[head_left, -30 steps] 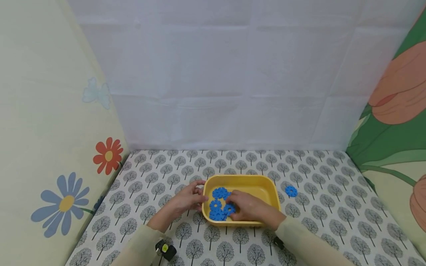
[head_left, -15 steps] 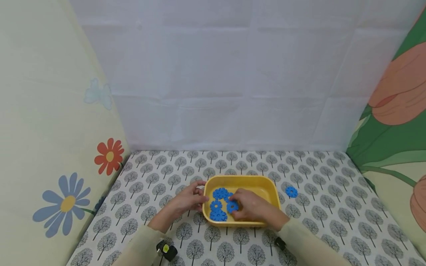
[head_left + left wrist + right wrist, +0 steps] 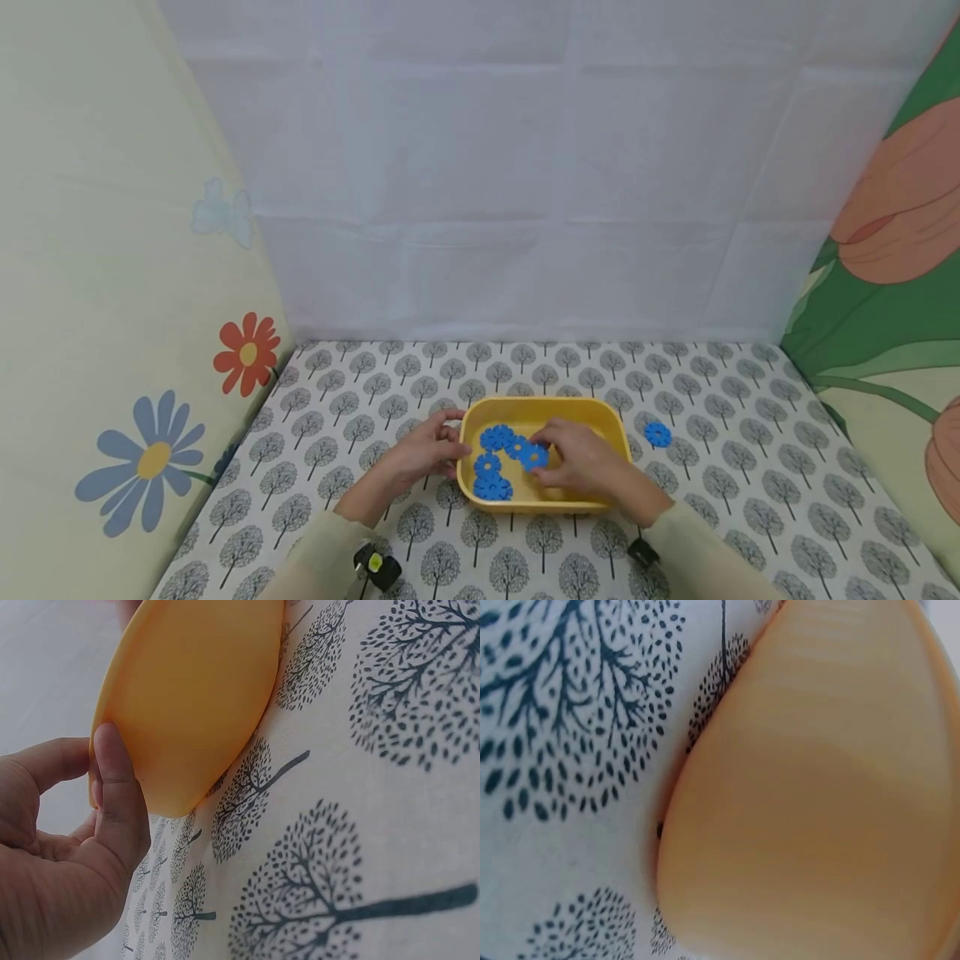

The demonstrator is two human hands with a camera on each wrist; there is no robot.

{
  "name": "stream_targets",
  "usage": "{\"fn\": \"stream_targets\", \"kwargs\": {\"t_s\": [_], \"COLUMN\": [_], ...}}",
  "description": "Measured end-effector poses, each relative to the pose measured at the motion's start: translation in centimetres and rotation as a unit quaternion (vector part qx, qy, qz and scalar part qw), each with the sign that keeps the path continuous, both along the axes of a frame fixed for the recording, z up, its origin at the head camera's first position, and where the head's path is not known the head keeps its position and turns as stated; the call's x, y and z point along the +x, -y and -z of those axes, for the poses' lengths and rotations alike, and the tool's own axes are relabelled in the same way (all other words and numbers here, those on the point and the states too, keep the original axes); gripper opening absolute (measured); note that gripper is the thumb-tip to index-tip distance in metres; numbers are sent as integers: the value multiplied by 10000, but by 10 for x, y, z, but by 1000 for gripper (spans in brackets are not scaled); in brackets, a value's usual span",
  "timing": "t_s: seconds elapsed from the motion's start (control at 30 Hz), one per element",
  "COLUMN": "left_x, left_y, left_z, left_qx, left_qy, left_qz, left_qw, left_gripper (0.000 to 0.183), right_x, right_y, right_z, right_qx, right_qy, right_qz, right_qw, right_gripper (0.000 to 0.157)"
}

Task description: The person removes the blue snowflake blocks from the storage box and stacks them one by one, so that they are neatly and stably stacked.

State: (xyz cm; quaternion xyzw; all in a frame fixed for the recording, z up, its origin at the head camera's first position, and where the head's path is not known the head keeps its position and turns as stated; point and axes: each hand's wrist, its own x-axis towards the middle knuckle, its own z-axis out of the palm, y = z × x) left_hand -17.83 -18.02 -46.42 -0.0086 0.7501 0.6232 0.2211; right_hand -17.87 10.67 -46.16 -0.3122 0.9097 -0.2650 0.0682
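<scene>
My left hand (image 3: pixel 422 452) grips the left end of a yellow plastic tray (image 3: pixel 555 506). In the left wrist view its fingers and thumb (image 3: pixel 116 761) pinch the tray's rim. Reaching into the tray from the right, my right hand (image 3: pixel 583 460) pinches a blue snowflake disc (image 3: pixel 535 457) between thumb and fingertips. Several more blue snowflake discs (image 3: pixel 492 487) lie flat in the tray's left half, some overlapping. The right wrist view is mostly filled by the tray's outer wall (image 3: pixel 802 795), which hides the right hand there.
One blue snowflake disc (image 3: pixel 657 434) lies on the tree-print cloth (image 3: pixel 420 521), right of the tray. A white sheet (image 3: pixel 480 167) hangs behind the table. Flower-painted panels (image 3: pixel 112 275) stand at both sides.
My right hand has picked out a blue snowflake disc and shifted it slightly up and right, away from the others. The left hand has stayed on the rim.
</scene>
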Motion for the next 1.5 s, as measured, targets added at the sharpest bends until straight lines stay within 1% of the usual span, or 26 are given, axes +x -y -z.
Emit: {"fn": "stream_targets", "kwargs": {"t_s": [0.13, 0.33, 0.53, 0.7, 0.9, 1.03, 1.1, 1.17, 1.23, 1.33, 1.5], "left_x": [-1, -1, 0, 1, 1, 1, 1, 1, 2, 2, 3], "left_y": [0, 0, 0, 1, 1, 1, 1, 1, 1, 0, -1], "left_z": [0, 1, 0, 0, 0, 0, -1, -1, -2, -2, -2], "left_qx": [-48, -32, 33, 52, 100, 134, 137, 131, 123, 113, 48], "left_qy": [-36, -25, 1, 2, 0, -2, -8, -31, -42, -50, -101], "left_qz": [-8, -3, 5, 28, 21, 19, 24, 33, 33, 7, -12], "left_qw": [10000, 10000, 10000, 10000, 9999, 9999, 9999, 9999, 9999, 9999, 9999], "left_gripper": [62, 62, 65, 64, 64, 65, 65, 65, 66, 65, 65], "right_x": [1, 3, 4, 2, 1, 0, -1, -1, -2, -3, -6], "right_y": [-7, -17, -29, -42, -61, -75, -83, -90, -97, -107, -123], "right_z": [-1, -4, -7, -8, -11, -11, -10, -9, -8, -5, 1], "right_qx": [-118, -378, -647, -935, -1461, -1672, -1693, -1658, -1567, -1446, -1342], "right_qy": [-198, -197, -484, -756, -689, -1032, -1273, -1388, -1406, -1313, -1311], "right_qz": [40, 212, 406, 591, 803, 845, 880, 1003, 1198, 1451, 1607], "right_qw": [9997, 9989, 9959, 9910, 9836, 9769, 9733, 9712, 9702, 9699, 9690], "right_gripper": [46, 44, 43, 37, 35, 37, 39, 41, 42, 41, 39]}}
